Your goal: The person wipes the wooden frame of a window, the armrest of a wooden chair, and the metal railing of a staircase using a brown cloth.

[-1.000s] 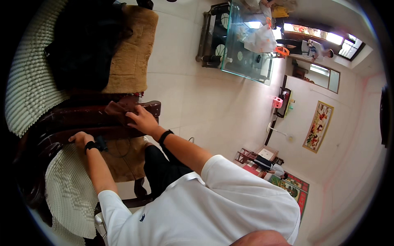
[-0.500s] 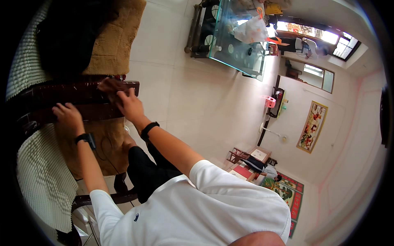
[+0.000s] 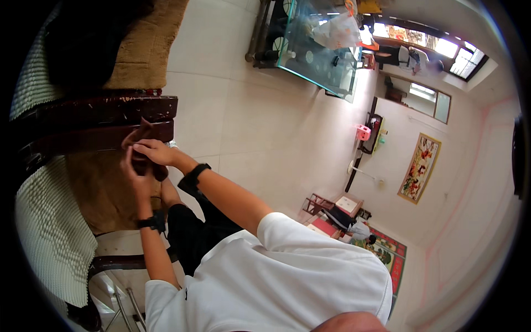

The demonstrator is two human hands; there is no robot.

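Observation:
A reddish-brown cloth point(image 3: 142, 130) is bunched between my two hands, one end poking up and another hanging by the fingers. My right hand point(image 3: 159, 152) grips it from above, fingers curled over it. Close against it, my left hand point(image 3: 136, 172) holds the cloth from the other side, fingers bent around it. Both hands are at the edge of dark red wooden armrests point(image 3: 110, 113), whose finish is scratched. Below the hands lies a brown plush seat cushion point(image 3: 102, 193). Part of the cloth is hidden behind the fingers.
Another brown plush cushion point(image 3: 152, 50) with a black garment point(image 3: 83, 44) is beyond the armrests. White textured covers point(image 3: 52, 227) drape the seat backs. A glass-topped table point(image 3: 315, 61) bearing a plastic bag point(image 3: 337, 30) stands across the tiled floor point(image 3: 232, 116). Two people are farther off.
My right hand has lifted the cloth off the armrest and drawn it nearer. My left hand has left the lower armrest, moving right to join it on the cloth.

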